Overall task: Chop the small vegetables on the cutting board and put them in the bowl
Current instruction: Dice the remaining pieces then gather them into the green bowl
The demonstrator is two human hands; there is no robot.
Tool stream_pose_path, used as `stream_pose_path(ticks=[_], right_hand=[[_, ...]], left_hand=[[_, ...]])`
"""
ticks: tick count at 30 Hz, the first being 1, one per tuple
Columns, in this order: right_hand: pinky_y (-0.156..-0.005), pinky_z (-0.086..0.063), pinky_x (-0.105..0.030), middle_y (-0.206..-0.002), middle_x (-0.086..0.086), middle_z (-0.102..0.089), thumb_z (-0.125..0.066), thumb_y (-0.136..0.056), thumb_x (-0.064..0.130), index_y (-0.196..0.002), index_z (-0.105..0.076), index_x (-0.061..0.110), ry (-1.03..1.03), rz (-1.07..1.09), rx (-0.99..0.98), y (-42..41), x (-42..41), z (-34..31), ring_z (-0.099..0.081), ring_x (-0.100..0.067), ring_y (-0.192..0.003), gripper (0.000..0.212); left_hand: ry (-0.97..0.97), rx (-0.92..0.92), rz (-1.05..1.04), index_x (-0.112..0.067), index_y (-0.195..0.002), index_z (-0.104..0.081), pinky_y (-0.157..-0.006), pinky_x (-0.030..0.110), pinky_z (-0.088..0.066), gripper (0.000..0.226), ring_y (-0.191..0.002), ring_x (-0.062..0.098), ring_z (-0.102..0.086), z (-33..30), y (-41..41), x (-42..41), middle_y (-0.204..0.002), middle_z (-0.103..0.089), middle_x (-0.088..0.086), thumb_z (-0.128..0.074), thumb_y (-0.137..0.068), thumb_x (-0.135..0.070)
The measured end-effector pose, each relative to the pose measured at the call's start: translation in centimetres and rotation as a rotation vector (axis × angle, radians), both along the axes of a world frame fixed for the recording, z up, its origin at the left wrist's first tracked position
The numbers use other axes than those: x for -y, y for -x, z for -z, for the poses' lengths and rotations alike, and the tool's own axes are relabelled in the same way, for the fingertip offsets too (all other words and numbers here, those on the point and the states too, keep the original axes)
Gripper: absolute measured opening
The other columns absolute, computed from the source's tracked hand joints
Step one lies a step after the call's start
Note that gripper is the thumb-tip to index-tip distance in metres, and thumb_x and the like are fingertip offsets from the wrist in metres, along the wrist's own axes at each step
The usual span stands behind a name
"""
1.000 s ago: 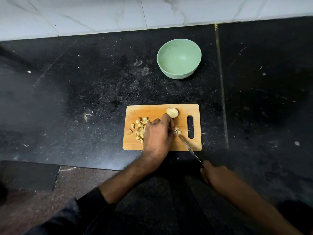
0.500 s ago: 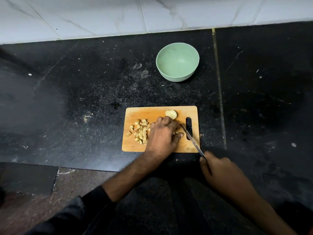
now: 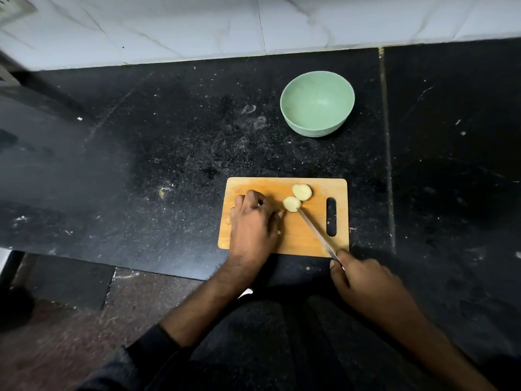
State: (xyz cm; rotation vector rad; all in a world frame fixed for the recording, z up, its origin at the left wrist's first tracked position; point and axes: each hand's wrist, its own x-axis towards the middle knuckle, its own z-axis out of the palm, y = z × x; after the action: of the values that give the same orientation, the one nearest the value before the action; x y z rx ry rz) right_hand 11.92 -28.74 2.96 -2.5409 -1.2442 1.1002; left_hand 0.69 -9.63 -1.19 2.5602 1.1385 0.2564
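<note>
Looking down from head height, the view takes in a dark, speckled stone tabletop [image 3: 169, 153] with a pale marble-look wall [image 3: 197, 26] along its far edge. A wooden cutting board [image 3: 307, 238] lies near the front edge, its dark handle slot [image 3: 331, 217] toward the right.

Two pale, rounded vegetable pieces sit on the far part of the board. One piece [image 3: 302, 191] lies near the far edge; the other piece [image 3: 292, 204] lies just in front of it and to its left, so close that they seem to touch.

The right hand [image 3: 366, 280] is in front of the board's near right corner, fingers curled round the handle of a knife [image 3: 317, 234]. The handle is hidden inside the grip. The thin blade runs diagonally across the board, and its tip meets the nearer vegetable piece.

The left hand [image 3: 253, 221] rests on the left half of the board, knuckles up and fingers curled downward. A few small pale bits [image 3: 280, 213] show at its right edge, but whether the fingers hold anything cannot be told. A dark sleeve [image 3: 146, 354] covers that forearm lower down.

A pale green bowl [image 3: 317, 104] stands upright on the tabletop, well beyond the board and a little to the right. Its inside looks bare.

Light crumbs and scuffs dot the stone.
</note>
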Motion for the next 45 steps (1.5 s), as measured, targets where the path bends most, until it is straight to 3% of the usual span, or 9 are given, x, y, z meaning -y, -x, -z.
stream_pose_path(ticks=[6,11,20,27,33,39,45], right_hand=[[-0.075,-0.050,-0.039,-0.078,0.005,-0.053,-0.025,-0.104,0.046,-0.117,-0.049,0.029,-0.002,0.014,0.024,-0.4,-0.4,-0.2,-0.059,-0.020,-0.080,0.033],[-0.073,-0.051,-0.039,-0.077,0.004,-0.055,-0.026,-0.104,0.046,-0.116,-0.050,0.029,-0.007,0.035,0.017,-0.5,-0.5,-0.4,-0.061,-0.020,-0.078,0.032],[-0.071,-0.051,-0.038,-0.075,0.004,-0.055,-0.027,-0.103,0.046,-0.108,-0.049,0.028,-0.026,0.037,0.008,-0.3,-0.9,0.1,-0.060,-0.017,-0.075,0.029],[-0.073,-0.054,-0.041,-0.081,0.000,-0.060,-0.021,-0.104,0.047,-0.116,-0.044,0.026,-0.030,-0.008,0.039,-0.4,-1.7,1.1,-0.064,-0.021,-0.077,0.033],[-0.074,-0.054,-0.042,-0.079,0.000,-0.058,-0.020,-0.106,0.045,-0.107,-0.044,0.025,-0.014,-0.025,0.009,-0.3,-2.2,1.2,-0.063,-0.020,-0.076,0.032],[-0.066,-0.041,-0.035,-0.074,0.004,-0.049,-0.024,-0.107,0.036,-0.097,-0.035,0.025,-0.010,-0.001,0.002,0.1,-3.4,1.8,-0.052,-0.021,-0.070,0.018],[-0.073,-0.049,-0.038,-0.095,-0.004,-0.064,-0.025,-0.107,0.031,-0.116,-0.035,0.018,0.167,-0.058,-0.047,-0.2,-0.7,1.3,-0.057,-0.018,-0.077,0.018]], left_hand=[[0.016,0.048,0.017,-0.021,-0.107,-0.070,-0.087,0.043,-0.041,0.024,-0.105,0.022,-0.043,-0.5,-0.8,-0.3,-0.114,-0.050,0.002,-0.070,-0.088,-0.036],[0.059,-0.161,0.050,-0.027,-0.127,-0.056,-0.090,0.039,-0.034,0.055,-0.112,0.021,-0.040,-0.6,-2.9,-0.1,-0.119,-0.049,-0.002,-0.062,-0.085,-0.062],[0.114,-0.183,0.179,-0.029,-0.126,-0.056,-0.092,0.039,-0.024,0.044,-0.117,0.017,-0.040,-0.6,-2.2,0.7,-0.123,-0.052,-0.007,-0.063,-0.088,-0.051],[0.102,-0.182,0.184,-0.029,-0.125,-0.063,-0.091,0.040,-0.023,0.039,-0.120,0.019,-0.041,-1.1,-2.0,1.0,-0.127,-0.054,-0.005,-0.063,-0.090,-0.047],[0.108,-0.182,0.145,-0.027,-0.122,-0.067,-0.091,0.039,-0.023,0.034,-0.118,0.021,-0.043,-1.4,-2.5,1.3,-0.126,-0.056,-0.002,-0.067,-0.090,-0.038],[0.136,-0.157,0.107,-0.024,-0.116,-0.070,-0.091,0.038,-0.024,0.031,-0.113,0.021,-0.045,-1.5,-2.7,1.4,-0.117,-0.058,-0.002,-0.069,-0.089,-0.038],[0.096,-0.143,0.118,-0.025,-0.113,-0.070,-0.090,0.041,-0.027,0.031,-0.109,0.022,-0.047,-1.2,-2.2,1.6,-0.109,-0.058,-0.001,-0.065,-0.088,-0.043]])
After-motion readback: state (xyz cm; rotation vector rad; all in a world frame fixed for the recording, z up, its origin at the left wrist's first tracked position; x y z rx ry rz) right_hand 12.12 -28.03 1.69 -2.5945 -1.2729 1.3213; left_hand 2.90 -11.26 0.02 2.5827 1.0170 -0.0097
